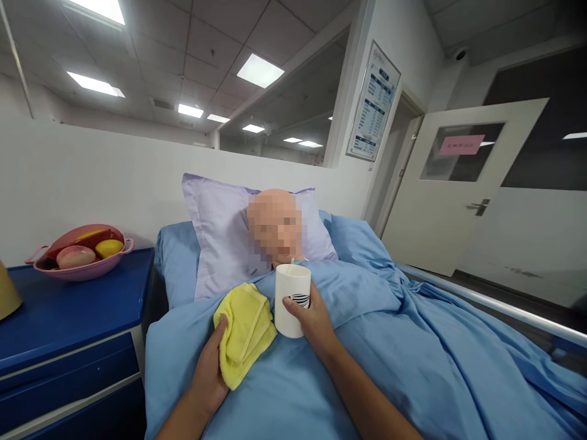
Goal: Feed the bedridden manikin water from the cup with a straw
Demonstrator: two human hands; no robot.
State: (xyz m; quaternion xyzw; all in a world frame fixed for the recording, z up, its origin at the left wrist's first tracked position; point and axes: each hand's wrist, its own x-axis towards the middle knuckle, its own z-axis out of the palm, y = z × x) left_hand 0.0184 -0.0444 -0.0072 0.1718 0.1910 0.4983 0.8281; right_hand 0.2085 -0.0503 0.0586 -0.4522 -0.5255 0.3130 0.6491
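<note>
My right hand (310,318) is wrapped round a white mug (292,293) with a dark striped mark, held upright just below the chin of a figure lying in bed. A thin straw (292,261) rises from the mug toward the figure's mouth. My left hand (211,366) grips a folded yellow cloth (244,330) that rests on the blue blanket (389,348) over the figure's chest, right beside the mug. The figure's head lies on a lilac pillow (220,232).
A blue bedside cabinet (68,305) stands at the left with a pink bowl (80,270) of fruit on it. A metal bed rail (504,308) runs along the right side. A white door (458,183) stands ajar at the back right.
</note>
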